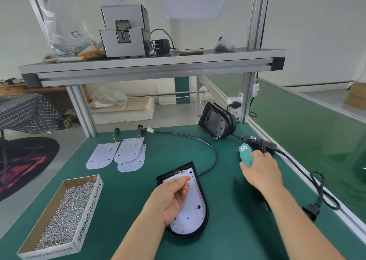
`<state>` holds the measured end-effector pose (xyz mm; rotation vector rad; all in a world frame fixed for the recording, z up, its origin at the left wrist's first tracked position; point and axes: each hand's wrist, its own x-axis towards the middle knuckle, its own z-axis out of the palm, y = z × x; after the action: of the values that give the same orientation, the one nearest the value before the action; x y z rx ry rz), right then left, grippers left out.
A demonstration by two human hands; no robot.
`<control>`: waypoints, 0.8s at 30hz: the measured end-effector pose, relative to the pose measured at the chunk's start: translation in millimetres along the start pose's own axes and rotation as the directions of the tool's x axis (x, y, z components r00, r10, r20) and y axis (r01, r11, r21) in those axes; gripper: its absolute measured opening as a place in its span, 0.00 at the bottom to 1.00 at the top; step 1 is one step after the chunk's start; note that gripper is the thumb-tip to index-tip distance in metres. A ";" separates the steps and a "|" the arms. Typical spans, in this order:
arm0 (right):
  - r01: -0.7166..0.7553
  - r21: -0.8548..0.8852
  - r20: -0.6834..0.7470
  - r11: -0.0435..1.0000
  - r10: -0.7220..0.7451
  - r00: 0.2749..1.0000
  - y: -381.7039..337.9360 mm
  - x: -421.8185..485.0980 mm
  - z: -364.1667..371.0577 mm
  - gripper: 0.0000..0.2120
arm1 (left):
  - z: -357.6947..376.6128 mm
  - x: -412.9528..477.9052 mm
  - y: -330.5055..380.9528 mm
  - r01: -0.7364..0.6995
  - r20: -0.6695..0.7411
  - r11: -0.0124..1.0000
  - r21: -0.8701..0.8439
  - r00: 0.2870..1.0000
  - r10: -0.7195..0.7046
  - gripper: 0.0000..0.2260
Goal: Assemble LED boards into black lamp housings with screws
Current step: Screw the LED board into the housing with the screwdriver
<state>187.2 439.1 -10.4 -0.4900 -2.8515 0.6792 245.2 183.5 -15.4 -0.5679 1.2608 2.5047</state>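
Note:
A black lamp housing (206, 218) lies flat at the table's middle with a white LED board (195, 206) seated inside, its red dots showing. My left hand (172, 197) hovers over the board, palm up, fingers loosely curled; whether it holds small screws I cannot tell. My right hand (261, 172) grips a teal electric screwdriver (245, 153) to the right of the housing. Three loose LED boards (126, 151) with wire tails lie farther back on the left. A second black housing (216, 122) leans against the frame post at the back.
A cardboard box of screws (65, 214) marked SPRING BALANCER sits at the front left. A black cable (210, 147) curves from the back to the housing. A power adapter and cord (316, 188) run along the right edge. An overhead shelf (150, 65) carries a screw feeder machine (124, 32).

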 end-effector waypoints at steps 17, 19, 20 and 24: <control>-0.603 0.751 0.464 -0.269 -0.435 0.772 -22.6 -26.5 -3.7 0.19 | 1.8 -3.8 2.3 0.066 0.004 0.991 -0.112 0.998 -0.066 0.07; -0.569 0.765 0.443 -0.303 -0.393 0.806 -33.3 -34.4 -10.4 0.15 | 1.6 -4.5 2.6 0.070 0.022 0.992 -0.104 0.997 -0.068 0.08; -0.516 0.806 0.421 -0.289 -0.333 0.844 -40.0 -37.2 -13.0 0.14 | 1.8 -5.2 2.2 0.067 0.032 0.993 -0.096 0.997 -0.065 0.08; -0.277 0.936 0.258 -0.218 -0.111 0.960 -63.0 -45.1 -22.8 0.21 | 3.7 -8.8 -2.4 0.032 0.012 0.998 -0.056 0.999 -0.032 0.04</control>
<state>217.2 379.4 34.9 -0.2171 -1.2466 2.7774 253.2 187.2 -11.0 -0.5819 1.1709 2.5207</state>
